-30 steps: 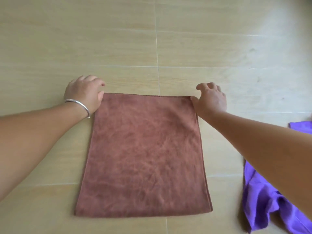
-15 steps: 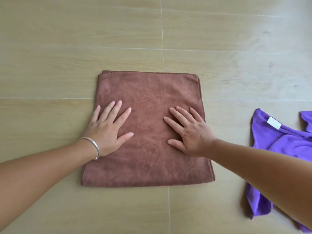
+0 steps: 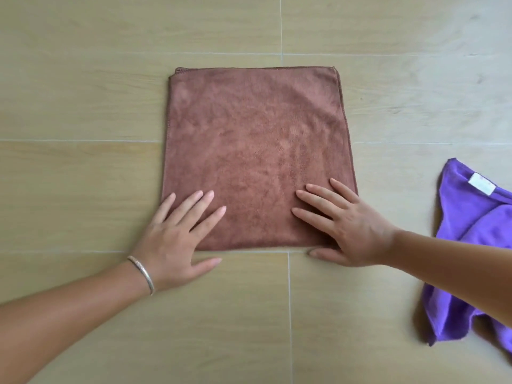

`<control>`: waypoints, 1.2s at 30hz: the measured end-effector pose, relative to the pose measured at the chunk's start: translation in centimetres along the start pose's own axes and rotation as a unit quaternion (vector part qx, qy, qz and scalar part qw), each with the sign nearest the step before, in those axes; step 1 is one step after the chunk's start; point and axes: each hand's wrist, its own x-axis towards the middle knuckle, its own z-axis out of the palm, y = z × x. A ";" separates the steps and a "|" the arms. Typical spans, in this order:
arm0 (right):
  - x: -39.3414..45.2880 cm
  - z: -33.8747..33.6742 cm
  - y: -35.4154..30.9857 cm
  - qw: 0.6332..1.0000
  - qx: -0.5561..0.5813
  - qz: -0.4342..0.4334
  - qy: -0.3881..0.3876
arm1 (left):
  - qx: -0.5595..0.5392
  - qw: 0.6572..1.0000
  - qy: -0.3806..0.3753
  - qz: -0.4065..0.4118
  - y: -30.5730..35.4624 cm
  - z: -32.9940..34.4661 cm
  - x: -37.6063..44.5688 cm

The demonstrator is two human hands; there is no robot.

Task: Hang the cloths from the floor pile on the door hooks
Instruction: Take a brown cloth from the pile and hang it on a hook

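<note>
Pale wood-look floor (image 3: 83, 189) w/ thin white grout lines fills your view. Brown cloth (image 3: 255, 151), folded square, lies flat at center. Your left hand (image 3: 177, 239) & right hand (image 3: 349, 228), fingers spread, press its near corners. Purple cloth (image 3: 476, 217), crumpled, white tag showing, lies just right, apart.

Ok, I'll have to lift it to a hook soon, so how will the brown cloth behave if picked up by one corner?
The brown cloth will probably go limp and unfold: it lies flat in folded layers, with doubled edges showing at its far corners. It looks light, thin and fuzzy, so likely easy to pinch without slipping. Both hands only press it open-palmed now.
</note>
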 end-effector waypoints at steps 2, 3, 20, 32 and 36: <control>-1.5 0.5 -0.1 1.000 0.000 0.005 0.015 | -0.007 1.000 0.019 0.002 0.2 0.6 -1.3; -2.2 0.6 -0.4 0.999 0.002 0.019 0.026 | -0.017 0.999 0.027 -0.003 0.3 0.7 -1.7; -4.6 -18.5 -4.5 0.953 0.025 0.282 -0.106 | 0.006 0.980 -0.137 -0.146 -0.3 -17.6 -3.2; -6.4 -49.1 -4.4 0.940 0.026 0.320 -0.114 | -0.054 0.974 -0.133 -0.176 -3.3 -49.8 -5.7; -8.9 -61.7 -5.8 0.936 0.046 0.333 -0.104 | -0.114 0.973 -0.128 -0.157 -3.1 -62.9 -8.4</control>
